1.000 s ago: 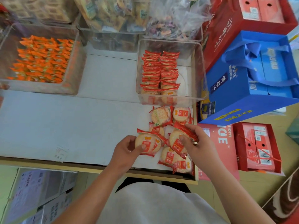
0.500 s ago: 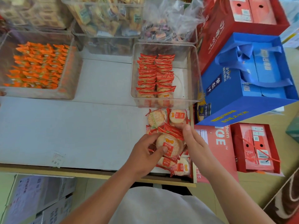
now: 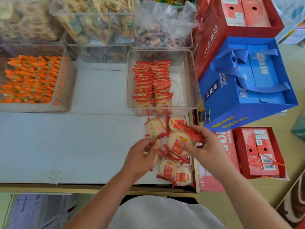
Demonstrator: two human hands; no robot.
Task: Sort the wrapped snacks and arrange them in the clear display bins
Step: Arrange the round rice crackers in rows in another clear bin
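Round rice crackers in red wrappers lie loose (image 3: 175, 173) on the white table near its front right corner. My right hand (image 3: 206, 147) grips a small stack of these packets (image 3: 179, 142) just above the pile. My left hand (image 3: 140, 157) hovers over the pile's left side, fingers loosely curled with nothing plainly held, their tips close to a green-printed packet (image 3: 156, 127). Right behind the pile stands a clear bin (image 3: 189, 90). Two neat rows of the red packets (image 3: 151, 83) fill its left part, and its right part is bare.
A clear bin of orange-wrapped snacks (image 3: 33, 80) stands at the left. More bins and a plastic bag of sweets (image 3: 165, 25) line the back. Blue (image 3: 247, 83) and red (image 3: 231, 22) gift boxes crowd the table's right side, with another red box (image 3: 259, 152) on the floor.
My left hand brought its packet over to the right hand's stack and let go. The right hand now holds the combined stack slightly higher and further right; the left hand has drawn back over the pile.
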